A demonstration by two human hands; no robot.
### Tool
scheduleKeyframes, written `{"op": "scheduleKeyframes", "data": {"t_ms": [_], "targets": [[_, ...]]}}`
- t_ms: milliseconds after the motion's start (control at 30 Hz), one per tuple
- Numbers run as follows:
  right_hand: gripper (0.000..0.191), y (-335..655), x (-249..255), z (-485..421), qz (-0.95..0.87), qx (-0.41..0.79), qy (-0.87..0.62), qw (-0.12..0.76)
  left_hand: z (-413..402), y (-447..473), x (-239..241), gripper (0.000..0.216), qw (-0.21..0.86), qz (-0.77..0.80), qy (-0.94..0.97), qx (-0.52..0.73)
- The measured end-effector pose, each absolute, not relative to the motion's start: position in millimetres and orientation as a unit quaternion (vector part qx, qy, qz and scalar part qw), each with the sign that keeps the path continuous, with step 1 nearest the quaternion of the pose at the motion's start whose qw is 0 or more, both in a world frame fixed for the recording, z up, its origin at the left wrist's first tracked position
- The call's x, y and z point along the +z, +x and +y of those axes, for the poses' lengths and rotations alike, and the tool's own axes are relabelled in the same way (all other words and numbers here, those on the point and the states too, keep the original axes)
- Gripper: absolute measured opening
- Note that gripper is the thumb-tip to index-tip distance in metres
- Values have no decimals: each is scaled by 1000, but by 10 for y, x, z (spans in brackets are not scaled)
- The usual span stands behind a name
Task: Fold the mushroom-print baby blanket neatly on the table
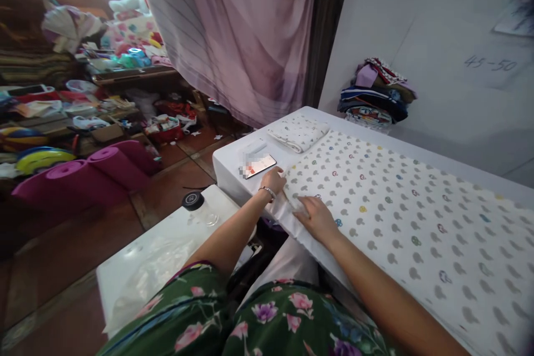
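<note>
White fabric [400, 206] printed with grey and coloured mushroom-like shapes lies spread over the long white table. At its near left corner, my left hand [273, 182], with a bracelet on the wrist, has its fingers closed on the fabric's edge. My right hand [317, 219] pinches the same edge a little closer to me, fingers bent and thumb toward the rim. Between the two hands a narrow strip of the edge looks turned over. Just beyond my left hand lies a phone [262, 166] with its screen lit. Some fingertips are hidden.
A folded printed cloth [299, 132] rests at the table's far end. To the left, a lower white surface [125, 256] holds a clear jar with a black lid [193, 201] and crumpled plastic. Stacked clothes [373, 94] stand by the wall. Pink rolled mats [70, 181] lie on the cluttered floor.
</note>
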State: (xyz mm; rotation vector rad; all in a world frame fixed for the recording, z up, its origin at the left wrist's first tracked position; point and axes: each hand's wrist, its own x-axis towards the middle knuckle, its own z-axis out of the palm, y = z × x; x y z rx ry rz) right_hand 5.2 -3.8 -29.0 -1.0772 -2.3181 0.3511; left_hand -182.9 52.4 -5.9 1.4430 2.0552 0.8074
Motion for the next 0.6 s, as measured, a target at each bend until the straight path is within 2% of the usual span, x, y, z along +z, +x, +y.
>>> {"op": "scheduleKeyframes", "data": {"t_ms": [133,233,333,467,533,600], "targets": [[50,-263,-261,171,-827,143,-466,282,575,-1763,-18,35,305,732,520,317],[30,-350,-283,317,-800,210,-488,279,583,-1811,-28,33,319,732,512,315],[17,-332,-351,412,-753,293,-492,324,510,-1963,-64,29,281,760,501,304],[15,-317,-397,439,-709,338,-482,388,394,-2086,-125,26,246,791,501,251],[17,-345,-374,430,-720,328,-472,390,383,-2055,-153,29,249,792,514,214],[20,-383,-336,422,-743,300,-466,376,404,-1996,-181,25,275,783,508,230]]}}
